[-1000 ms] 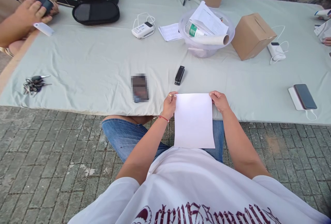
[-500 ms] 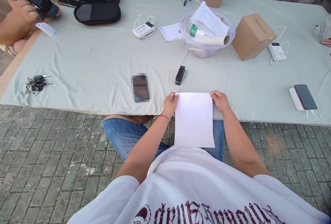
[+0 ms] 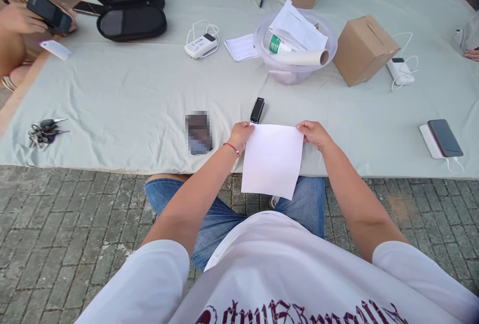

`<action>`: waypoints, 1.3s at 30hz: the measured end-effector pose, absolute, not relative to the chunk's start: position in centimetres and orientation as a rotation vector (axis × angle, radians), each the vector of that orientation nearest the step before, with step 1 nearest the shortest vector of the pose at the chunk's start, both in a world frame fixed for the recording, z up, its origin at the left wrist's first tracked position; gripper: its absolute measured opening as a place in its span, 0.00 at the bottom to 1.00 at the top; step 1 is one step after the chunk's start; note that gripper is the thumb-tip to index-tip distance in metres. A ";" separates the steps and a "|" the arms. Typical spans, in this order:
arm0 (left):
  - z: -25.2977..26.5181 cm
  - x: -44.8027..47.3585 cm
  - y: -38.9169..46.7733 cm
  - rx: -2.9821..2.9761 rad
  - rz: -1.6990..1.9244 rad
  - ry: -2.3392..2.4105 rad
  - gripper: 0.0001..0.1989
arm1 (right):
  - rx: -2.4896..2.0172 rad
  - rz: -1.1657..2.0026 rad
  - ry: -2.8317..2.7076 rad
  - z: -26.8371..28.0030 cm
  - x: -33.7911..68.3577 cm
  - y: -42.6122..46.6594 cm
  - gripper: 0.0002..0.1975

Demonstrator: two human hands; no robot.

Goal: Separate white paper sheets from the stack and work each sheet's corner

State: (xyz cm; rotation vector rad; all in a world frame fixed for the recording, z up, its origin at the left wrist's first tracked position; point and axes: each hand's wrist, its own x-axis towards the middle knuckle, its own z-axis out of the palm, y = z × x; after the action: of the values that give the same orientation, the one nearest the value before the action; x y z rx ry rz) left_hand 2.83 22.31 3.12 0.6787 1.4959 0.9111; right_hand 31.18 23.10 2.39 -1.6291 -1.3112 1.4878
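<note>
A blank white sheet of paper hangs over the near table edge, its lower part above my knees. My left hand pinches its upper left corner between thumb and fingers. At the upper right corner my right hand grips it the same way. Just beyond the sheet's top left corner lies a black stapler. To the left of my left hand a dark, pixelated flat object rests on the cloth.
A plastic basin holds papers, a bottle and a roll. Around it are a cardboard box, a white power bank and an open black case. Keys lie left; a phone lies right. Another person's hand holds a dark device.
Both my hands have moved the paper forward and slightly left, closer to the stapler. The view has shifted a little. At far left the other person's hand has tilted the dark device.
</note>
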 end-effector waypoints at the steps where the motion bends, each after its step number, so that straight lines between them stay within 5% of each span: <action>1: 2.8 2.8 22.6 0.635 0.889 1.482 0.06 | -1.638 1.484 -1.330 2.3 31.0 23.5 0.14; 39: 3.4 2.6 26.5 0.443 0.781 1.720 0.08 | -1.844 1.296 -1.518 1.5 28.0 27.2 0.07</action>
State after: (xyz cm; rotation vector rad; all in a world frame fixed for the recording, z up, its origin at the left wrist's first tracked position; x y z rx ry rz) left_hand 2.58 26.48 3.45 0.4428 1.7201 0.7814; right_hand 27.99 27.17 1.47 -1.8443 -1.5183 1.2955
